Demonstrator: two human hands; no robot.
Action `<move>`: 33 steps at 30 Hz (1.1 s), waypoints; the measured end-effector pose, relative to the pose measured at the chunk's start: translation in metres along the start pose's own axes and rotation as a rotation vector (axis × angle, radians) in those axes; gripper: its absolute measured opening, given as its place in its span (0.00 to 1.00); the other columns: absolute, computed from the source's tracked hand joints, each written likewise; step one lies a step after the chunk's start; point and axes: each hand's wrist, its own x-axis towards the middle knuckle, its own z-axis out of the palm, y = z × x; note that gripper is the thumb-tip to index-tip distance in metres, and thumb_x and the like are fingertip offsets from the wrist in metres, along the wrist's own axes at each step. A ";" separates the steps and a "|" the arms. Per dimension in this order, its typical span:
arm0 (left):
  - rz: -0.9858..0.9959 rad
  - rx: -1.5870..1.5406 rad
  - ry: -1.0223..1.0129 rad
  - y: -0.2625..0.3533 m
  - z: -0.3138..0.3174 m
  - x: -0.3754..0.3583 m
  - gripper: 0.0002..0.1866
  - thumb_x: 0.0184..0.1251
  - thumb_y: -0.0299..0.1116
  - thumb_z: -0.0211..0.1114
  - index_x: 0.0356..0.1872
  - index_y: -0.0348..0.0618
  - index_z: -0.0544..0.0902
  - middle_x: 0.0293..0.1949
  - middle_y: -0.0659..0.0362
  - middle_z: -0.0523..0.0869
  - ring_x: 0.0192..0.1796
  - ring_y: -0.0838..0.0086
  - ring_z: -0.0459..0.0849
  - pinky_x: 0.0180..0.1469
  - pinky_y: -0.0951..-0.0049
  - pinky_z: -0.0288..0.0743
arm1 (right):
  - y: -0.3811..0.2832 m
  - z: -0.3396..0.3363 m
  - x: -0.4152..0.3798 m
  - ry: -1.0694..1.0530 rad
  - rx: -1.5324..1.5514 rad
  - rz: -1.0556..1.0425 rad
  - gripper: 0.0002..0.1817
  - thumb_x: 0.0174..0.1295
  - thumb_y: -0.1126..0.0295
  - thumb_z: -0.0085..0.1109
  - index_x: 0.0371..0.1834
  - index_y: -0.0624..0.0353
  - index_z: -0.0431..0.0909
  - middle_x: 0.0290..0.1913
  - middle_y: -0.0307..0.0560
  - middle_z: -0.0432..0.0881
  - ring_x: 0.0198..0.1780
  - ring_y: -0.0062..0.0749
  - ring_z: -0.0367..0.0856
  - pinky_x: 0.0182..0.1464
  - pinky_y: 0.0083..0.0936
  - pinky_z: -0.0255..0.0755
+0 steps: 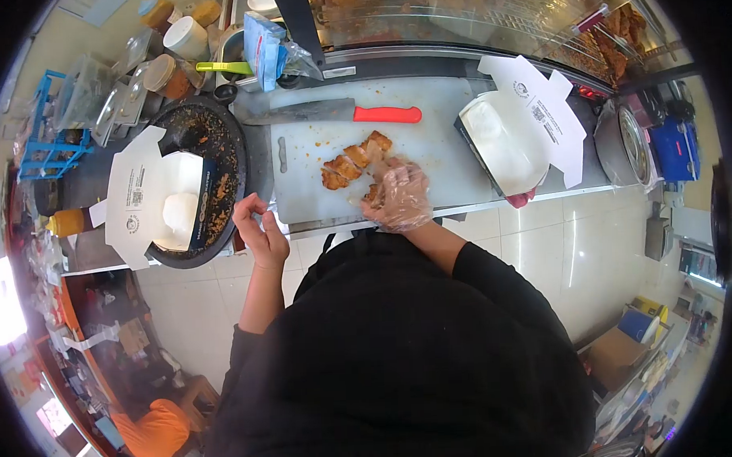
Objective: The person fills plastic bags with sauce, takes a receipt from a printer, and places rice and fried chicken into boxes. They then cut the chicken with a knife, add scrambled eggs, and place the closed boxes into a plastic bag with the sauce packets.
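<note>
My right hand, in a clear plastic glove, is closed over pieces of sliced fried chicken at the front of the white cutting board. More slices of fried chicken lie in a row just beyond its fingers. My left hand is bare and held off the board's front left corner, its fingers loosely bent and apart with nothing in them. A knife with a red handle lies across the back of the board. Open paper boxes holding white rice flank the board, one box right and another box left.
A round black pan with crumbs sits under the left box. Behind are a glass display case with fried food, a green-handled tool and several tubs. A metal pot stands at right. Someone in orange is behind me.
</note>
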 end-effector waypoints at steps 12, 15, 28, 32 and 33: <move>0.065 -0.051 -0.065 0.024 0.032 0.009 0.14 0.65 0.26 0.55 0.50 0.35 0.71 0.35 0.55 0.73 0.35 0.72 0.70 0.40 0.73 0.67 | 0.020 0.017 0.006 0.149 0.375 -0.363 0.13 0.45 0.67 0.67 0.31 0.53 0.73 0.30 0.46 0.75 0.33 0.46 0.75 0.36 0.38 0.69; 0.065 -0.047 -0.059 0.029 0.031 0.012 0.12 0.65 0.26 0.55 0.49 0.35 0.72 0.35 0.55 0.73 0.35 0.72 0.70 0.40 0.73 0.67 | 0.025 -0.023 0.017 0.287 0.493 -0.196 0.11 0.46 0.69 0.66 0.31 0.52 0.74 0.28 0.46 0.75 0.32 0.47 0.75 0.34 0.39 0.70; -0.127 0.041 0.034 0.028 0.009 -0.013 0.13 0.65 0.26 0.55 0.49 0.38 0.73 0.37 0.56 0.74 0.35 0.72 0.70 0.41 0.73 0.66 | 0.041 -0.097 0.059 0.035 -0.196 -0.069 0.43 0.51 0.41 0.64 0.67 0.51 0.66 0.66 0.52 0.68 0.67 0.50 0.65 0.67 0.45 0.58; -0.134 0.091 0.080 0.033 -0.008 -0.022 0.13 0.66 0.27 0.56 0.50 0.37 0.72 0.37 0.55 0.75 0.35 0.72 0.71 0.41 0.72 0.66 | -0.031 -0.027 0.069 -0.193 -0.078 -0.112 0.38 0.46 0.39 0.64 0.60 0.43 0.72 0.65 0.51 0.69 0.67 0.58 0.61 0.62 0.62 0.55; -0.129 0.119 0.098 0.034 -0.015 -0.024 0.12 0.66 0.28 0.55 0.50 0.37 0.72 0.37 0.55 0.75 0.35 0.72 0.71 0.41 0.72 0.66 | -0.034 -0.013 0.068 -0.165 -0.126 -0.130 0.35 0.46 0.40 0.65 0.57 0.42 0.75 0.63 0.51 0.70 0.66 0.58 0.62 0.59 0.63 0.56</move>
